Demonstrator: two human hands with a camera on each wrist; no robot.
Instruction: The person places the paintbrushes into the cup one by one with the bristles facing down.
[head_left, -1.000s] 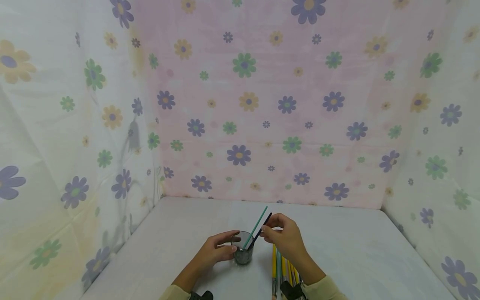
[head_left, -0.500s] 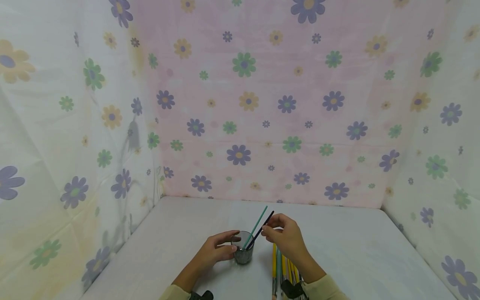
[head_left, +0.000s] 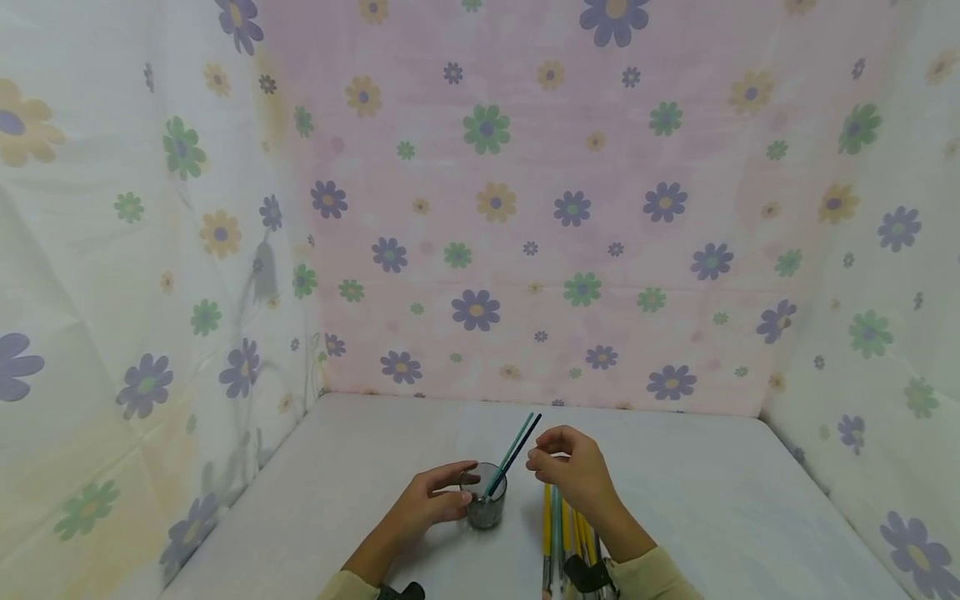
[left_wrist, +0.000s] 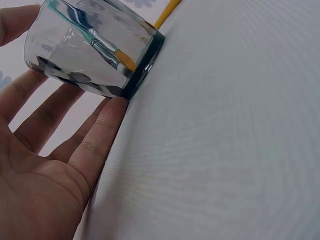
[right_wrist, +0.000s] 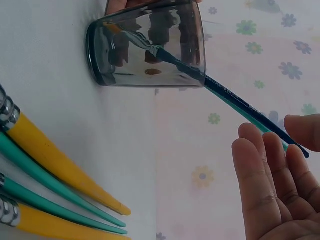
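A clear glass (head_left: 486, 515) stands on the table with a teal brush (head_left: 520, 439) and a dark blue brush (head_left: 529, 432) leaning right in it, bristles down. My left hand (head_left: 420, 510) holds the glass from the left, thumb and fingers around its side; in the left wrist view, fingers lie along the glass (left_wrist: 100, 45). Just right of the brush handles, my right hand (head_left: 581, 475) is apart from them in the head view, its fingers loosely bent with nothing held. The right wrist view has the dark blue handle (right_wrist: 240, 103) beside the right hand's (right_wrist: 280, 190) fingertips.
Several yellow and teal brushes (head_left: 567, 533) lie side by side on the white table (head_left: 720, 500), under and beside the right forearm. Flower-printed cloth (head_left: 525, 275) hangs behind the table and along both sides.
My right hand has let go of the dark blue brush and shifted slightly right. That brush now leans beside the teal one. The left hand and glass have barely moved.
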